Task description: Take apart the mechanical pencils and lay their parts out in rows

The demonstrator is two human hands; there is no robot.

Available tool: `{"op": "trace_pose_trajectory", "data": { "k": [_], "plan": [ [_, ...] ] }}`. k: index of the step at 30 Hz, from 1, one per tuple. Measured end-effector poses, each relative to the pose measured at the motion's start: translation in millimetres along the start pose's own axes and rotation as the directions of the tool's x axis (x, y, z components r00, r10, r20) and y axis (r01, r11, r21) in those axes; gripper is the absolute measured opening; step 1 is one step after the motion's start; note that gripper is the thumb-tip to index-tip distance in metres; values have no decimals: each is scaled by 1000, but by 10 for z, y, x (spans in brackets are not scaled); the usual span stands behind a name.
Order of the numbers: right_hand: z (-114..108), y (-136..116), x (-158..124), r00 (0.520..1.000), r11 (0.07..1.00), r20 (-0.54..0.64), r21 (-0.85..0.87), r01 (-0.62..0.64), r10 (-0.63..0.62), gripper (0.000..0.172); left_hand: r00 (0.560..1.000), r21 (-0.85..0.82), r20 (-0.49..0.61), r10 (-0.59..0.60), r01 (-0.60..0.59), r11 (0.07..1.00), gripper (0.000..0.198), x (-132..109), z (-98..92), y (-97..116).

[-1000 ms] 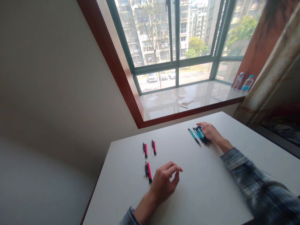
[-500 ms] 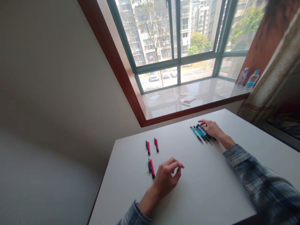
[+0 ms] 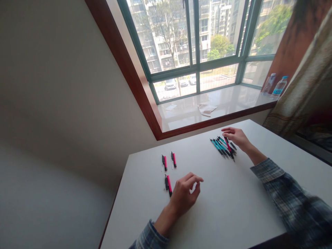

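My right hand (image 3: 238, 137) pinches the top end of a pink-and-black pen (image 3: 228, 144) at the far side of the white table. The pen slants down over a pile of blue-and-black pens (image 3: 219, 147), its lower end near the pile's front edge. Over the table's middle, my left hand (image 3: 186, 192) is loosely curled, thumb and fingertips apart, holding nothing. Beside its wrist lies a pink-and-black pen barrel (image 3: 169, 183) with a black pen part (image 3: 166, 182) next to it. Farther back are two similar sets, one with a pink barrel (image 3: 165, 162), the other with a pink barrel (image 3: 174, 159).
The white table (image 3: 228, 200) stands against a wall below a window. On the sill lie a crumpled cloth or paper (image 3: 206, 109) and two plastic bottles, one with a blue cap (image 3: 280, 86). A curtain (image 3: 293, 83) hangs at the right.
My right hand has drawn slightly up and right from the pile, and a pink-and-black pen now shows in its fingers. My left hand has hardly moved.
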State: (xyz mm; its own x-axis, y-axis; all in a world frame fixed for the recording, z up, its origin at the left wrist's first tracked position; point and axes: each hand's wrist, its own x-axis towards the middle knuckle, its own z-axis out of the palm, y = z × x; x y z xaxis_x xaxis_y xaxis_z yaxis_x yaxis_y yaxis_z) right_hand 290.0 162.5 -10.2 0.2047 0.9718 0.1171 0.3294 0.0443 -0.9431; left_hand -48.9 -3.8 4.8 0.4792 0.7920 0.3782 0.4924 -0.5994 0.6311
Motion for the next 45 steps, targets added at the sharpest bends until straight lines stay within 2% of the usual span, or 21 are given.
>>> {"op": "trace_pose_trajectory", "data": {
  "k": [3, 6, 12, 18, 22, 25, 28, 31, 34, 36, 41, 43, 45],
  "plan": [
    [208, -74, -121, 980, 929, 196, 353, -107, 39, 44, 999, 6, -29, -36, 36, 999, 21, -87, 7, -104],
    [447, -169, -275, 950, 853, 308, 481, -204, 53, 44, 994, -5, -44, -101, 101, 995, 23, -109, 10, -142],
    [832, -276, -571, 897, 818, 439, 499, -285, 45, 35, 985, -4, -69, -158, 158, 987, 29, -83, -9, -152],
    [1000, -272, -704, 866, 687, 488, 592, -422, 111, 32, 985, -34, -99, -143, 141, 989, 23, -76, -4, -153],
    [1014, -269, -718, 836, 652, 533, 589, -477, 131, 30, 965, -44, -231, -122, 115, 992, 16, -63, -22, -106],
    [987, -285, -723, 796, 645, 591, 559, -522, 132, 29, 915, -136, -354, -194, 155, 979, 15, -31, -87, -97],
    [945, -336, -748, 709, 714, 700, 452, -535, 89, 37, 841, -389, -395, -370, 212, 896, 17, 27, -170, -158],
    [912, -423, -797, 563, 829, 826, 297, -473, 26, 40, 783, -635, -335, -525, 224, 740, 24, 90, -220, -270],
    [899, -508, -856, 397, 904, 918, 193, -381, -28, 48, 756, -770, -268, -598, 205, 604, 28, 130, -222, -358],
    [901, -538, -896, 321, 920, 946, 166, -356, -47, 51, 745, -826, -222, -629, 199, 528, 32, 141, -216, -373],
    [940, -535, -1009, 198, 864, 978, 154, -479, -65, 50, 733, -901, -77, -676, 239, 362, 43, 139, -237, -329],
    [967, -532, -1054, 166, 840, 983, 153, -520, -76, 49, 733, -899, -64, -677, 253, 359, 44, 133, -255, -330],
    [996, -535, -1088, 169, 830, 982, 167, -532, -89, 46, 740, -879, -105, -664, 243, 410, 39, 128, -273, -347]
  ]
}}
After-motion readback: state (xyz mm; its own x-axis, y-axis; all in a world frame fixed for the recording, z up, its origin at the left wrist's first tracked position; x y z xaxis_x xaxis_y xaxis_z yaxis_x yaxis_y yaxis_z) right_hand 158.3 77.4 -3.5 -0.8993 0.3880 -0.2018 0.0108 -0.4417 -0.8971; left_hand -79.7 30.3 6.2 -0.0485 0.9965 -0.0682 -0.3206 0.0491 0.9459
